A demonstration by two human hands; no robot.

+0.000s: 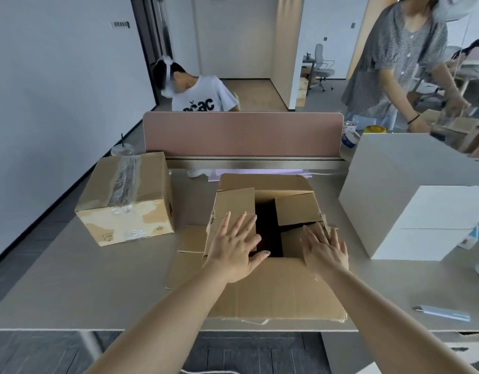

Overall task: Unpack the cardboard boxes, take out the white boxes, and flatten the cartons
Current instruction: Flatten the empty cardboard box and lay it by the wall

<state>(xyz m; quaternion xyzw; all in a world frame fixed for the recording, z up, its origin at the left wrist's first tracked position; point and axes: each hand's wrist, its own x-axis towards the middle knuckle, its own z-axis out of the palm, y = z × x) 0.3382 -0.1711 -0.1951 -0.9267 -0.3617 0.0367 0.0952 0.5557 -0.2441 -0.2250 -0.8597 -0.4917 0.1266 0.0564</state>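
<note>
Currently the opened carton [270,290] sits in the middle of the table [71,287], directly in front of the person, its long near flap folded out flat toward the table edge. The left hand [233,247] lies palm down on the left inner flap, fingers straight and spread apart. The right hand [324,249] lies on the right inner flap the same way, fingers straight and slightly apart. Neither hand grips anything. The opening between them is dark, and I cannot tell whether anything remains inside.

The corrugated board looks light and stiff across its panels, and it will likely give only along the scored creases. Flat palms near the creases, or a hold on 2 opposite corners, seems the best way to collapse it. The frayed corners may tear if pulled.

A sealed carton [125,198] stands to the left, its top crossed with glossy tape; it probably weighs more and calls for the utility knife [443,311] lying at the right. The white boxes [427,217] on the right look smooth and possibly slippery, so I would hold them from below
</note>
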